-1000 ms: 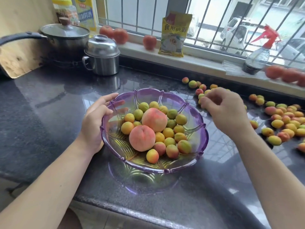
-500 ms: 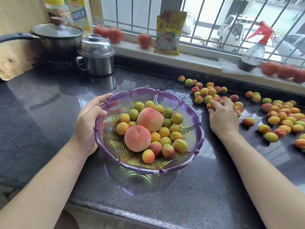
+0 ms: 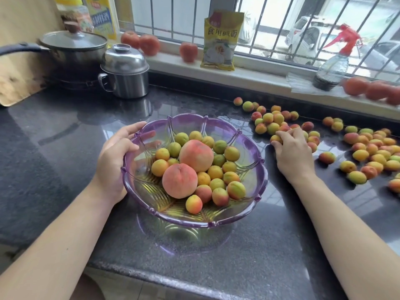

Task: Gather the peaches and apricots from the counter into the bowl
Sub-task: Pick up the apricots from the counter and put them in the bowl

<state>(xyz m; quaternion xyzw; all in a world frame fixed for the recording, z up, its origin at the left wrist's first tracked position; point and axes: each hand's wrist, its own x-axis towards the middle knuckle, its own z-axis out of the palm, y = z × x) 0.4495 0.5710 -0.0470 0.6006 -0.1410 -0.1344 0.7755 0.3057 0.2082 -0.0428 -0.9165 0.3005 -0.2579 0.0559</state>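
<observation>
A clear purple bowl stands on the dark counter, holding two peaches and several apricots. My left hand grips the bowl's left rim, thumb over the edge. My right hand lies on the counter just right of the bowl, its fingers curled round apricots at the near edge of a loose cluster. More apricots are scattered farther right.
A steel lidded pot and a black pan stand at the back left. On the windowsill are tomatoes, a yellow packet and a spray bottle.
My right hand went from above the bowl's right rim down to the counter apricots and has closed its fingers on some. The left hand stays on the rim.
</observation>
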